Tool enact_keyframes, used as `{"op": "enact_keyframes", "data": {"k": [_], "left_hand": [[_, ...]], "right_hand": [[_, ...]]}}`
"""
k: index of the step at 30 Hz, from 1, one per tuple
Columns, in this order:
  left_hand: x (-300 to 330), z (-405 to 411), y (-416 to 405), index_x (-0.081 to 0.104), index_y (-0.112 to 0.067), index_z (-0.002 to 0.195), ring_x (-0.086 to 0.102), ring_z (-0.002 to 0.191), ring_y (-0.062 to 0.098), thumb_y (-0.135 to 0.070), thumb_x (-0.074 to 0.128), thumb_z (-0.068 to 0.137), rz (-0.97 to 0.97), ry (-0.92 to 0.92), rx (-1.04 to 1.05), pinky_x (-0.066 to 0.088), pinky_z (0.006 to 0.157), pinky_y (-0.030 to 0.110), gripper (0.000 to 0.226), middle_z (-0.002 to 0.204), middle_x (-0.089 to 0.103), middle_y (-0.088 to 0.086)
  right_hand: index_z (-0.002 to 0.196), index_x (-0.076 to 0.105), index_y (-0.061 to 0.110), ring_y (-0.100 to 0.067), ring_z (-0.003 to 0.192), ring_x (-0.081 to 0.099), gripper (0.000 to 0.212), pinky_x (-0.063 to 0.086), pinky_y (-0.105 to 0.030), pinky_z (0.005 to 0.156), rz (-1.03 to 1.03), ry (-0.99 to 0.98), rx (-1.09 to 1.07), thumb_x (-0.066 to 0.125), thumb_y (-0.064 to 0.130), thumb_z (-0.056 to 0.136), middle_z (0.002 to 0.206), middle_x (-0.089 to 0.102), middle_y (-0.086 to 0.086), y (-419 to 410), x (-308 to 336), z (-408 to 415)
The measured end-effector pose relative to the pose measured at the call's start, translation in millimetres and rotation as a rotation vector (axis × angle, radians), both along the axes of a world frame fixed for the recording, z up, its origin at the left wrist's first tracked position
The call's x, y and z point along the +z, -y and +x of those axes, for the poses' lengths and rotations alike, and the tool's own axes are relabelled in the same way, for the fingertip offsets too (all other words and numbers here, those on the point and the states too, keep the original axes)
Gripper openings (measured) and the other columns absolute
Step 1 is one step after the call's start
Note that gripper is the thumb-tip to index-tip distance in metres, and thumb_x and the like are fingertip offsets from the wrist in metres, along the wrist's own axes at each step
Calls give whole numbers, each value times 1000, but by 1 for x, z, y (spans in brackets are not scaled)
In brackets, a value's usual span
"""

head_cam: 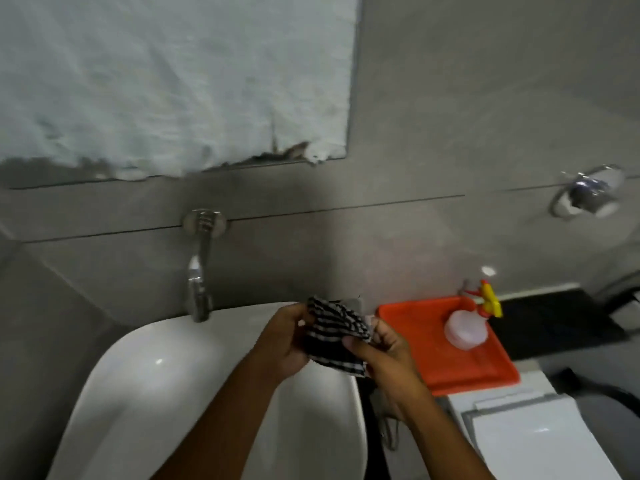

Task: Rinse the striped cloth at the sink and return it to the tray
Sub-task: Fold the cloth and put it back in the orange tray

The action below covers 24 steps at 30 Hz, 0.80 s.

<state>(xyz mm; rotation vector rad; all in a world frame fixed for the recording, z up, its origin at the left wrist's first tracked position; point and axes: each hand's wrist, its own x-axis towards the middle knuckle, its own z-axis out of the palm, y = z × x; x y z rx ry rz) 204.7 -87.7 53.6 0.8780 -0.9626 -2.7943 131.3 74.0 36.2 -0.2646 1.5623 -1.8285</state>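
Where the two forearms enter from the lower edge, they converge above the right rim of the white sink [145, 375], whose basin curves away to the left. The left hand [285, 344] is closed around the left side of the striped cloth [332, 334], fingers curled over its upper edge. The right hand [377, 355] pinches the cloth's right side, thumb [353, 342] pressed on top of the fabric and the remaining fingers folded beneath. The cloth, black-and-white striped, is bunched between the two hands and held in the air over the sink's right rim, just left of the tray; whether it is wet cannot be told.

Just right of the hands, an orange tray [426, 351] lies on a surface beside the sink. A translucent spray bottle [465, 329] with a red and yellow trigger head [488, 301] rests in the tray's far right corner. Nearer than the tray, pale flat panels [533, 434] occupy the lower right corner.

Behind the sink, a chrome faucet [199, 289] descends from a round wall mount [204, 221] toward the basin's back rim. The wall is grey tile [415, 133]. Farther up on the left, a mirror [166, 74] carries a whitish, rough-edged coating over most of its face. On the wall at far right, a chrome ring holder [587, 195] appears blurred.
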Motion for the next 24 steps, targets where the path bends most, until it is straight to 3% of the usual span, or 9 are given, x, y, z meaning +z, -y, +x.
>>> {"op": "enact_keyframes", "data": {"k": [3, 5, 8, 11, 14, 17, 19, 22, 24], "left_hand": [[-9, -74, -26, 65, 11, 104, 72, 93, 29, 3, 46, 88, -302, 104, -212, 59, 84, 35, 26, 97, 76, 21], [-23, -127, -47, 66, 9, 99, 66, 93, 33, 14, 56, 76, -611, 145, -330, 56, 83, 40, 25, 97, 70, 24], [-58, -195, -80, 63, -4, 106, 65, 101, 32, 2, 70, 67, -1188, 267, -584, 56, 81, 37, 40, 109, 69, 18], [-113, -242, -103, 59, -6, 117, 61, 114, 35, -5, 65, 74, -1485, 260, -800, 49, 85, 32, 44, 124, 64, 19], [-164, -266, -107, 59, -10, 112, 61, 115, 35, -8, 62, 77, -1608, 309, -909, 50, 96, 42, 35, 124, 64, 17], [-202, -280, -106, 57, -11, 109, 61, 110, 33, -10, 59, 78, -1699, 324, -933, 50, 95, 45, 31, 120, 64, 15], [-220, -284, -109, 58, -10, 109, 62, 106, 32, -9, 57, 81, -1720, 325, -958, 52, 93, 45, 28, 117, 65, 15], [-229, -282, -114, 57, -9, 112, 63, 105, 32, -6, 56, 84, -1728, 342, -1034, 53, 93, 47, 28, 116, 65, 15], [-226, -280, -113, 54, -9, 114, 61, 110, 33, -7, 57, 84, -1759, 365, -1060, 51, 96, 47, 30, 120, 63, 17]], "right_hand": [[103, 71, 15, -22, 87, 75, 24, 61, -30, 63, 30, 93, -169, 72, 1, 83, 98, 80, -5, -48, -15, -33], [110, 71, 12, -27, 85, 73, 23, 58, -33, 65, 88, 195, -287, 67, 1, 90, 95, 81, -4, -76, -34, -57], [110, 70, 11, -26, 74, 73, 19, 57, -33, 62, 216, 324, -376, 63, 3, 94, 88, 80, -5, -101, -75, -93], [127, 61, -1, -44, 104, 68, 31, 58, -56, 87, 370, 424, -394, 56, 0, 97, 121, 69, -27, -99, -113, -123], [137, 50, -4, -49, 120, 59, 36, 50, -59, 101, 454, 476, -282, 46, 7, 103, 136, 57, -31, -86, -144, -139], [138, 48, -3, -39, 109, 64, 35, 61, -31, 63, 482, 536, -266, 40, 12, 107, 136, 57, -20, -80, -173, -156], [127, 55, -2, -27, 87, 64, 26, 49, -19, 44, 500, 528, -224, 43, 8, 106, 118, 60, -15, -81, -186, -164], [113, 59, 2, -30, 96, 67, 20, 52, -24, 67, 564, 501, -115, 49, 17, 104, 103, 62, -9, -84, -195, -167], [129, 53, 1, -36, 119, 61, 33, 50, -33, 87, 612, 502, -72, 49, 22, 104, 122, 63, -15, -84, -196, -167]]}}
